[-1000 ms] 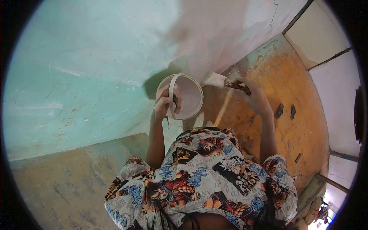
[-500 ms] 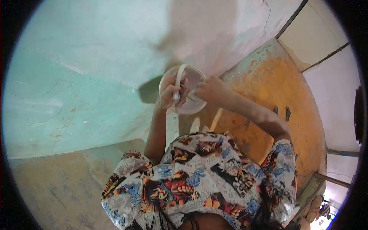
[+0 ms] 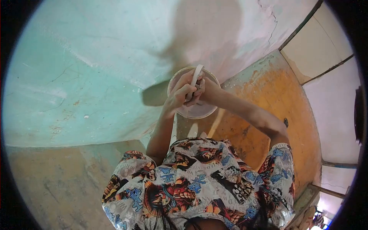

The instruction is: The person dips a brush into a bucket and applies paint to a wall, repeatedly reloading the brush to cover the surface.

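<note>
A round whitish plastic bucket [image 3: 200, 112] hangs in front of my chest, close to the wall. Its pale handle [image 3: 197, 73] stands upright across the opening. My left hand [image 3: 181, 95] has its fingers wrapped round this handle, with greyish-brown matter on or beside the fingertips. Over the bucket's mouth, my right hand [image 3: 209, 91] meets the left fingers from the right side. The right fingers are curled and partly hidden behind the left hand; I cannot tell what is in them.
A turquoise and pale wall [image 3: 96, 76], cracked at the upper right, rises just beyond the bucket. Below lies an orange-brown floor [image 3: 264, 88] with worn patches. My patterned shirt [image 3: 199, 180] fills the lower middle, and a dark small object [image 3: 286, 122] lies on the floor at right.
My right hand has moved left, from the bucket's right rim to the fingers of my left hand. The bucket and left hand have shifted slightly right in view.
</note>
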`<state>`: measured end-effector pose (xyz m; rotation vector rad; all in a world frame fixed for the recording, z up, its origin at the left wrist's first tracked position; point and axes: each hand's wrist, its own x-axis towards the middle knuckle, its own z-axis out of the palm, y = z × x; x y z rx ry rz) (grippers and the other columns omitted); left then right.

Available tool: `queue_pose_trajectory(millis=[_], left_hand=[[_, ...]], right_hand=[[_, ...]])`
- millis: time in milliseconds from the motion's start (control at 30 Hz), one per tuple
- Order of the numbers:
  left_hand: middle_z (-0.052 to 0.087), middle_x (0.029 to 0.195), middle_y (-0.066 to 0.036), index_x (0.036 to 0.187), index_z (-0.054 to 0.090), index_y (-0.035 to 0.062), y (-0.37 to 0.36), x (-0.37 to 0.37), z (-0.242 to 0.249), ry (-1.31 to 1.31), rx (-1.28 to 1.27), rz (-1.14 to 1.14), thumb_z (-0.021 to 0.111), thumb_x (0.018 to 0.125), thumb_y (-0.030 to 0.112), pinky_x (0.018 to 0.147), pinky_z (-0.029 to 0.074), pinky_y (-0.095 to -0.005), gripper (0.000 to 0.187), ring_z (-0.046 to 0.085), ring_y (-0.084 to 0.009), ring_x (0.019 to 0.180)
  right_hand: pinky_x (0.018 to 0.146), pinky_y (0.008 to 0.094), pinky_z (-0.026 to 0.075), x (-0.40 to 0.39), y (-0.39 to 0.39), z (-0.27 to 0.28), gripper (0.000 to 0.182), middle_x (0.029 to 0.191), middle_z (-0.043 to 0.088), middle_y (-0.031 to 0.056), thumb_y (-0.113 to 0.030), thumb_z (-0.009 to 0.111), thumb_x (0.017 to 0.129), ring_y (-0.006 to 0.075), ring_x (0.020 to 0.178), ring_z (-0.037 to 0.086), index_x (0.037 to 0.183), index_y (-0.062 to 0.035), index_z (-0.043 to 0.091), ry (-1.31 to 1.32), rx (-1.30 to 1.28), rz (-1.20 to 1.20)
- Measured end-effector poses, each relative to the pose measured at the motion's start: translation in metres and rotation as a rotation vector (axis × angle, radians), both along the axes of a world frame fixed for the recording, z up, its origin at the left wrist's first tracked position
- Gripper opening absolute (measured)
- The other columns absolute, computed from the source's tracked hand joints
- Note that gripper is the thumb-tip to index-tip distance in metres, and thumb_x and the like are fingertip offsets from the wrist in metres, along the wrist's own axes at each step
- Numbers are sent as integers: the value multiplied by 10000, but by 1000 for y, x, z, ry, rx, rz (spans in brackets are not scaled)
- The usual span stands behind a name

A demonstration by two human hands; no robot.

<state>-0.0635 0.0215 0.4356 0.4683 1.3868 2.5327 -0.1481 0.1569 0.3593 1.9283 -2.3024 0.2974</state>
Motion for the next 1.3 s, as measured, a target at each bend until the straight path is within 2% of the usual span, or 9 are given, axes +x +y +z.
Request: queue_pose_trajectory(millis=[167, 300, 367, 567, 667, 767, 867, 1167, 1300], left_hand=[[425, 683, -46, 995, 371, 43, -1, -3, 0, 15, 23, 4, 451, 728, 150, 297, 208, -208, 299, 291, -82, 342], [413, 680, -39, 1000, 363, 64, -2, 2, -2, -31, -5, 40, 458, 732, 157, 315, 229, -211, 299, 304, -83, 369], [408, 683, -38, 1009, 359, 77, -1, 6, -8, -73, -4, 63, 461, 737, 161, 325, 241, -213, 303, 315, -83, 393], [386, 690, -30, 1011, 361, 110, 4, 16, -41, -146, 19, -2, 456, 757, 162, 356, 255, -205, 276, 308, -84, 443], [366, 675, -21, 993, 354, 118, 7, 24, -58, -209, 38, 84, 442, 754, 155, 369, 257, -207, 257, 290, -86, 447], [364, 672, -10, 1059, 383, 103, 2, 30, -69, -283, 20, 101, 474, 754, 245, 379, 241, -219, 348, 299, -80, 479], [371, 692, -17, 1079, 383, 103, -3, 31, -88, -286, 66, 64, 465, 750, 225, 378, 233, -217, 361, 299, -85, 479], [329, 670, -4, 1058, 357, 107, -1, 41, -83, -395, 86, 94, 413, 740, 160, 398, 270, -216, 328, 296, -98, 470], [344, 686, -12, 1060, 356, 98, -4, 40, -87, -344, 40, 78, 419, 747, 171, 400, 256, -222, 327, 304, -97, 472]], right_hand=[[606, 342, 493, -3, 3, -1, 16, 753, 636, 32, -114, 600, 719, 190, 741, 643, 732, -120, 606, -1, 70, -56], [606, 334, 497, 23, 41, 77, 64, 785, 641, 31, -76, 586, 711, 196, 771, 631, 763, -103, 611, 156, 272, -100], [613, 332, 502, 33, 66, 89, 148, 842, 643, 38, -53, 586, 691, 205, 779, 614, 827, -83, 638, 28, 92, -218], [660, 318, 514, 86, 108, 68, 272, 937, 647, 29, -18, 610, 684, 208, 834, 611, 942, -89, 661, -206, -195, -591], [635, 328, 495, 104, 108, 51, 148, 884, 652, 40, -81, 666, 748, 211, 779, 607, 893, -57, 669, -259, -342, -698], [630, 316, 497, 118, 107, 43, 151, 893, 656, 59, -57, 677, 733, 217, 750, 611, 883, -46, 672, -273, -431, -776], [638, 315, 499, 125, 108, 30, 166, 898, 656, 72, -45, 678, 729, 219, 751, 612, 895, -40, 672, -296, -465, -799], [649, 318, 500, 133, 111, 31, 181, 906, 656, 81, -23, 663, 734, 231, 762, 616, 914, -37, 672, -319, -455, -786], [643, 317, 501, 132, 111, 32, 186, 919, 653, 76, -26, 658, 739, 228, 765, 612, 924, -41, 667, -326, -438, -778]])
